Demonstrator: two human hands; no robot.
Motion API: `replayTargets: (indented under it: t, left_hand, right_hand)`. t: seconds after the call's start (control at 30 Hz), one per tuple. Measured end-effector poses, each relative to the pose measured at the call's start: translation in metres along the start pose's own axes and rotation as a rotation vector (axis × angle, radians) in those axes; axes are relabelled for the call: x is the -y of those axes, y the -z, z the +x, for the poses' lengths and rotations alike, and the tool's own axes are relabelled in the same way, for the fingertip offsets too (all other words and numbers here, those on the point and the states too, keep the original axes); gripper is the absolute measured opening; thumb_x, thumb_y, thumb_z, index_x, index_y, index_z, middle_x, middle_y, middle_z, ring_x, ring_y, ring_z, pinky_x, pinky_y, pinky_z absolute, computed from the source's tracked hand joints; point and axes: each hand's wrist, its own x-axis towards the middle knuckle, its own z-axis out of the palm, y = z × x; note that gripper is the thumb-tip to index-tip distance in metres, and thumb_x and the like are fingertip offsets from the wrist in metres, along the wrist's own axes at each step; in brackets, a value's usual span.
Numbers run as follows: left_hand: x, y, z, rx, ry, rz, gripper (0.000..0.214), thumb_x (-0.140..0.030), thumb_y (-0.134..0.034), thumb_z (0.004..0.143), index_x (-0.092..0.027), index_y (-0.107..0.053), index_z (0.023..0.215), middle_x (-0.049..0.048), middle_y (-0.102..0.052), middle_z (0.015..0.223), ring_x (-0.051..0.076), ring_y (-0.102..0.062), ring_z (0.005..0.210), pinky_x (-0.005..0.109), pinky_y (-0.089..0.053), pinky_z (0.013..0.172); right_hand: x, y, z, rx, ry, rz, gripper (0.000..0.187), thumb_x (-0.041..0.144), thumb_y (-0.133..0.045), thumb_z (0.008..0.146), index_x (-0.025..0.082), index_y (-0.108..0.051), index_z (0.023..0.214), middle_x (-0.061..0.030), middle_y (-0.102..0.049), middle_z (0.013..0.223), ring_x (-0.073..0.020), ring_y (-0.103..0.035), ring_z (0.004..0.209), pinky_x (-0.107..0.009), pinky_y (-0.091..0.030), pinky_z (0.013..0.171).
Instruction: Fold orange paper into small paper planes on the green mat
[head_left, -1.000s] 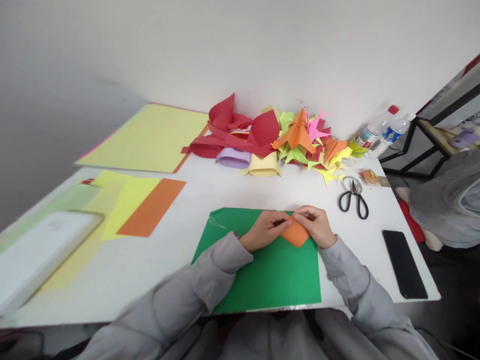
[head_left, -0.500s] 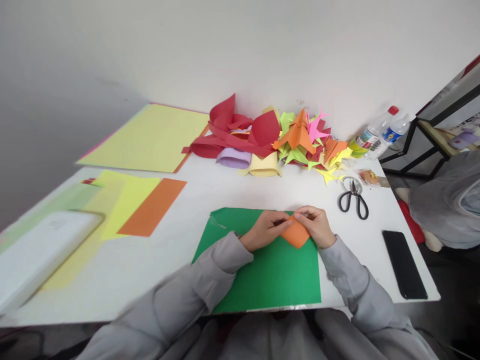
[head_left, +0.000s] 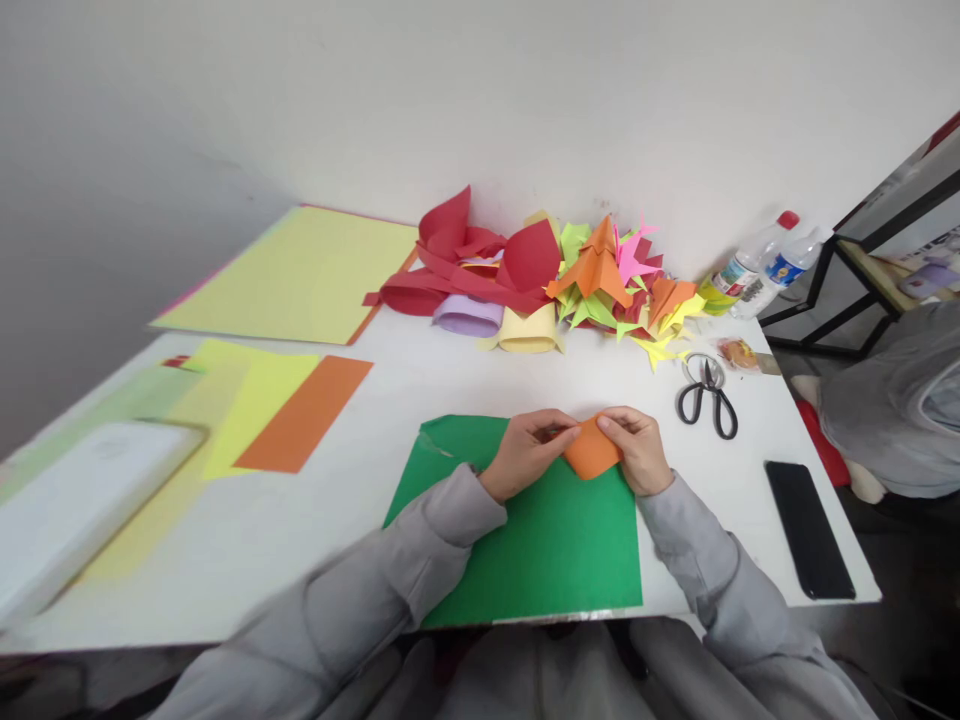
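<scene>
A small folded orange paper (head_left: 591, 452) is held between both hands above a green sheet (head_left: 540, 545) lying on the white table (head_left: 420, 390). My left hand (head_left: 527, 453) pinches its left edge with fingers closed. My right hand (head_left: 640, 449) grips its right side, fingers curled round the paper. The orange piece is lifted slightly and tilted up off the green sheet. Grey sleeves cover both forearms.
Black scissors (head_left: 707, 398) lie right of the hands, a black phone (head_left: 808, 527) near the table's right edge. A heap of folded coloured paper (head_left: 555, 280) sits by the wall, with two bottles (head_left: 761, 262). Yellow and orange sheets (head_left: 277, 405) lie left, a white object (head_left: 82, 505) at far left.
The orange paper has been raised and tipped up from lying flat on the green sheet. Both hands shifted slightly upward with it.
</scene>
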Motion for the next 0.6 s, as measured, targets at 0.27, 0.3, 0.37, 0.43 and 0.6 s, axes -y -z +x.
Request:
replayTargets:
  t: [0.27,0.3,0.37,0.43,0.6]
  left_hand:
    - [-0.0009,0.0007,-0.0033,-0.040,-0.162,0.155,0.015,-0.025,-0.063,0.079,-0.014,-0.068,0.072,0.0063,-0.069,0.070,0.014,-0.059,0.063,0.023,-0.047,0.056]
    - [-0.0014,0.0010,-0.0033,-0.038,-0.178,0.166,0.014,-0.025,-0.062,0.080,-0.014,-0.068,0.072,0.0064,-0.070,0.071,0.014,-0.060,0.063,0.023,-0.047,0.056]
    - [-0.0025,0.0015,-0.0033,-0.032,-0.206,0.187,0.014,-0.024,-0.062,0.080,-0.014,-0.068,0.072,0.0064,-0.070,0.071,0.013,-0.060,0.063,0.023,-0.046,0.056]
    - [-0.0039,0.0020,-0.0031,-0.024,-0.232,0.203,0.013,-0.023,-0.062,0.080,-0.014,-0.068,0.072,0.0064,-0.070,0.071,0.013,-0.060,0.062,0.022,-0.046,0.055]
    - [-0.0069,0.0028,-0.0028,-0.005,-0.288,0.223,0.014,-0.021,-0.061,0.082,-0.014,-0.068,0.071,0.0064,-0.069,0.070,0.012,-0.058,0.060,0.022,-0.046,0.056]
  right_hand:
    - [0.0009,-0.0014,-0.0007,0.030,0.015,0.066,0.018,0.034,-0.083,0.058,0.022,-0.073,0.068,0.0026,-0.070,0.065,-0.0114,-0.059,0.060,-0.025,-0.047,0.063]
    - [0.0005,-0.0013,-0.0007,0.033,0.013,0.071,0.018,0.033,-0.083,0.058,0.022,-0.073,0.068,0.0027,-0.070,0.065,-0.0113,-0.059,0.060,-0.025,-0.047,0.063]
    - [-0.0002,-0.0009,-0.0008,0.035,0.009,0.078,0.018,0.033,-0.083,0.058,0.022,-0.073,0.068,0.0028,-0.070,0.065,-0.0113,-0.059,0.060,-0.025,-0.047,0.063]
    - [-0.0005,-0.0005,-0.0008,0.035,0.007,0.080,0.018,0.033,-0.084,0.058,0.022,-0.073,0.067,0.0028,-0.070,0.065,-0.0114,-0.058,0.060,-0.025,-0.047,0.063]
    - [-0.0008,0.0003,-0.0005,0.051,0.013,0.075,0.018,0.033,-0.083,0.059,0.022,-0.073,0.068,0.0023,-0.070,0.066,-0.0117,-0.058,0.061,-0.025,-0.046,0.063]
